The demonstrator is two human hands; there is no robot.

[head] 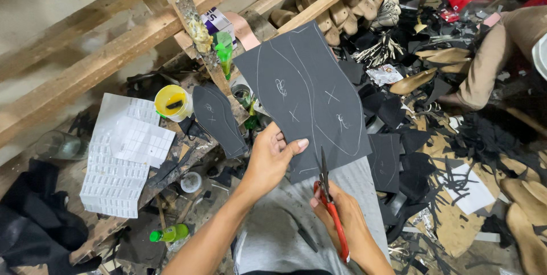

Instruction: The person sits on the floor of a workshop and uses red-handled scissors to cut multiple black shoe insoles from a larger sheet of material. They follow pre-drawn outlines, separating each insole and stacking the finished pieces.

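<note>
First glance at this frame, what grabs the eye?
The dark sheet with chalk sole outlines, held up at centre by the left hand. Just below it, the right hand works red-handled scissors whose blades meet the sheet's bottom edge. To the left, a yellow pot sits on the cluttered wooden bench, beside a cut-out sole; black scraps litter the floor at right.

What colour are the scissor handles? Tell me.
Red, on the scissors that the right hand holds; only the head view shows them.
</note>
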